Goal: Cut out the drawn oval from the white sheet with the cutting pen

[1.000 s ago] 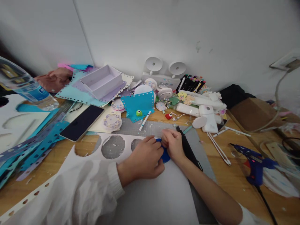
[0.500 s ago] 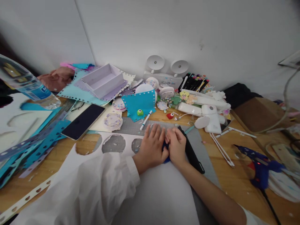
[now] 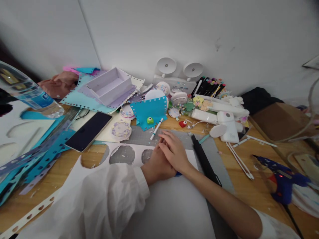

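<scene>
My right hand [image 3: 175, 152] lies flat across the back of my left hand [image 3: 156, 167], its fingers stretched out and holding nothing. My left hand is palm down over a small blue object, with its fingers mostly hidden under my right hand. Only a sliver of that blue object [image 3: 178, 173] shows beside my wrists; its kind cannot be made out. Beneath both hands is a white sheet [image 3: 171, 202] with round holes cut near its far edge. A grey cutting mat [image 3: 219, 162] lies under the sheet.
A long black tool [image 3: 205, 161] lies right of my hands. Farther right rests a blue glue gun [image 3: 282, 179] with a red light. A phone [image 3: 89, 131], punched paper strips [image 3: 47, 156] and a water bottle [image 3: 37, 94] are at left. Decorations, markers [image 3: 210, 88] and a box [image 3: 109, 86] line the wall.
My right hand has left the blue object's side and moved left onto my left hand, its curled fingers now straightened. The view has shifted slightly.
</scene>
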